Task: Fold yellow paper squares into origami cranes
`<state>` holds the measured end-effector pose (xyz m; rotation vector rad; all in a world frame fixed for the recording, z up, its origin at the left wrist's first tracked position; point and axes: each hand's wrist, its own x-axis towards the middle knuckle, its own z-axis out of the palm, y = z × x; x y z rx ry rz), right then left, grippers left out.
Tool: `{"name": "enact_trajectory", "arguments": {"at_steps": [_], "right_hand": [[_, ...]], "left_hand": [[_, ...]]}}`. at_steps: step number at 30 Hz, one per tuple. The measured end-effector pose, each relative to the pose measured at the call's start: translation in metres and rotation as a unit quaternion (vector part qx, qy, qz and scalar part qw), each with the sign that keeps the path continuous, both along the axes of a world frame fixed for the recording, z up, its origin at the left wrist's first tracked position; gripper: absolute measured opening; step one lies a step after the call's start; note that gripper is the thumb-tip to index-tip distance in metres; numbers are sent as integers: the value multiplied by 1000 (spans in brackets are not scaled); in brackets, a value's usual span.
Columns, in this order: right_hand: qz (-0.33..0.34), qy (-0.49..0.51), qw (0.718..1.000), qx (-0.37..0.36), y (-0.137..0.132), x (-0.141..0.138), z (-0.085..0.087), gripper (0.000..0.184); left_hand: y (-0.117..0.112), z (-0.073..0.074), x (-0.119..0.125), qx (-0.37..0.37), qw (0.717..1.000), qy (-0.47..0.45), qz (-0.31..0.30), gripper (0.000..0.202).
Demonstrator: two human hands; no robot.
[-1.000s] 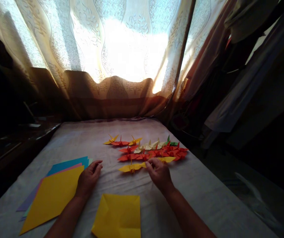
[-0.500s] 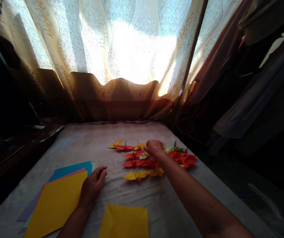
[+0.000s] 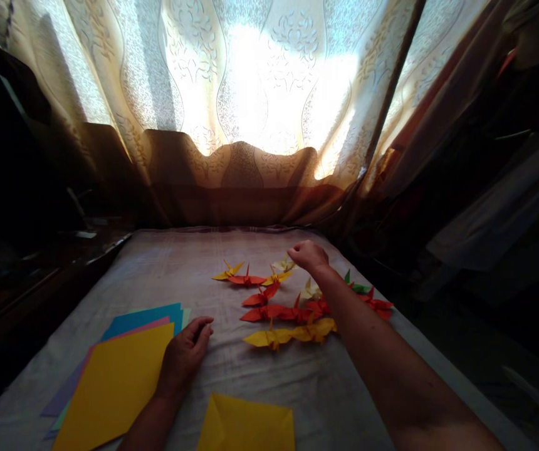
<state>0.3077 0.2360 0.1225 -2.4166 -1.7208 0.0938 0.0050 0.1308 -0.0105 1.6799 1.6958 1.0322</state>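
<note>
Paper stack: flat coloured sheets point(image 3: 119, 382) along the left edge of the cloth-covered surface point(image 3: 180, 250), yellow on top, blue and pink showing beneath.
Left hand: the left hand point(image 3: 185, 352) is beside the stack, fingers loosely curled; I cannot tell whether the tips press together.
Folded square: a creased yellow square point(image 3: 248, 429), lying nearest the viewer.
Far row: a yellow crane point(image 3: 227, 274), a red crane point(image 3: 245, 280), then a second yellow crane point(image 3: 276, 277).
Middle: red cranes point(image 3: 269, 312) reaching toward the right edge.
Front row: bright yellow cranes point(image 3: 272, 338), wings spread.
Pale crane: a cream paper crane point(image 3: 281, 265) toward the far right corner, thin-pointed, dim against the cloth.
Right hand: the right hand point(image 3: 309, 254) is curled at its side; I cannot tell whether it pinches the paper.
Right edge: a green crane point(image 3: 358, 287), pointed tip raised.
</note>
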Motion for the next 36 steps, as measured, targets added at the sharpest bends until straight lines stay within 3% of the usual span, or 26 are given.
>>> {"name": "enact_trajectory", "arguments": {"at_steps": [5, 9, 13, 25, 30, 36], "right_hand": [[11, 18, 999, 44, 38, -30, -5, 36], [19, 23, 999, 28, 65, -57, -22, 30], [9, 19, 1000, -4, 78, -65, -38, 32], [3, 9, 998, -59, 81, -66, -55, 39], [2, 7, 998, -67, 77, -62, -47, 43], [7, -6, 997, -80, 54, -27, -28, 36]], "left_hand": [[0, -3, 0, 1, 1000, -8, 4, 36], [0, -6, -2, -2, 1000, -9, 6, 35], [-1, -6, -3, -11, 1000, -11, 8, 36], [-1, -5, -2, -3, 1000, 3, 7, 34], [0, -6, -3, -1, 1000, 3, 0, 35], [2, -9, -3, -4, 1000, 4, 2, 33]]}}
